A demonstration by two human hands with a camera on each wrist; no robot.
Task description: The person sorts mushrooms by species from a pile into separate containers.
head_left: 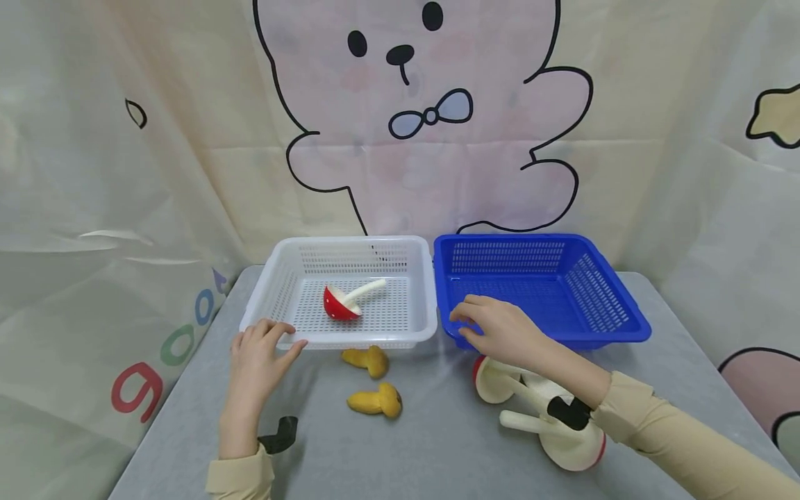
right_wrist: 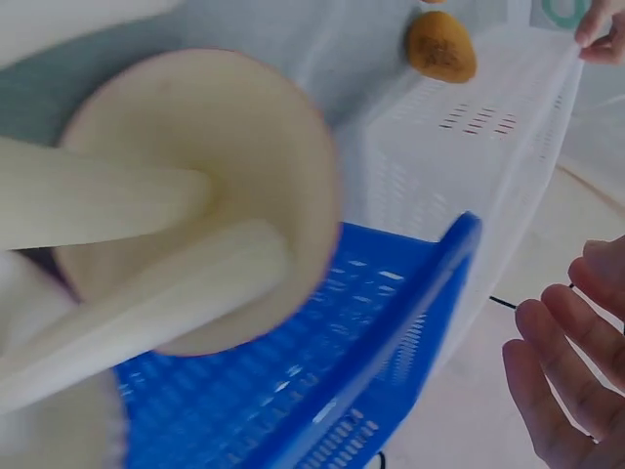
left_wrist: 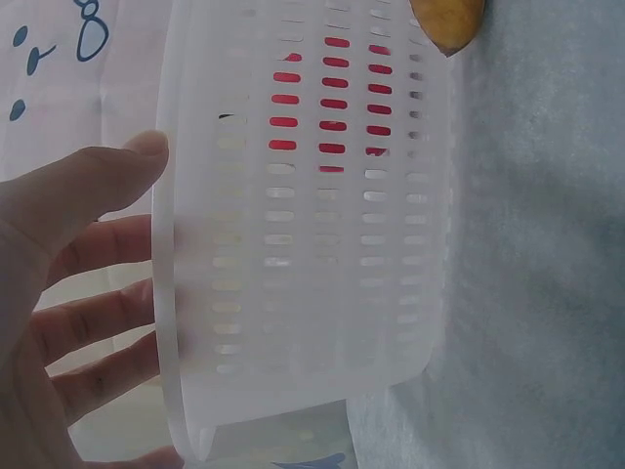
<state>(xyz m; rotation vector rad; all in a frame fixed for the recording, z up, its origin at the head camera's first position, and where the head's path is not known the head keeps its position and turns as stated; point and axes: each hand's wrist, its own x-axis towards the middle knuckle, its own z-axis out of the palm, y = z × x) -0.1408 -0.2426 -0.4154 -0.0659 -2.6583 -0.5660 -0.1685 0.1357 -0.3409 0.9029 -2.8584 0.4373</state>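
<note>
- The left hand (head_left: 256,354) is at the near left corner of a white perforated plastic basket (head_left: 350,342), fingers spread, thumb and fingers straddling its rim; whether they grip it, I cannot tell.
- The right hand (head_left: 500,326) is loosely open and holds nothing, near the left front corner of a blue perforated plastic basket (head_left: 594,295).
- Beige sleeves (head_left: 687,434) cover both forearms, with a black piece (head_left: 569,412) at each wrist.
- Inside the white basket, a toy mushroom with a white-spotted red cap and white stem (head_left: 340,305) lies tipped over.
- Beneath the right forearm, at least two pale-stemmed, red-edged toy mushrooms (head_left: 571,448) lie with their pale undersides showing, partly hidden.
- Two small mustard-yellow toy mushrooms (head_left: 375,401) lie in front of the white basket, one close to its near wall.
- The baskets stand side by side at the back of a matte grey tabletop (head_left: 437,458).
- Behind it hangs a creased, pale curtain (head_left: 675,194) printed with a pinkish, black-outlined bear (head_left: 412,167) wearing a light-blue bow tie (head_left: 431,115).
- Red, green, blue and purple lettering (head_left: 178,345) runs down the left side; a yellow star (head_left: 778,117) is on the right.
</note>
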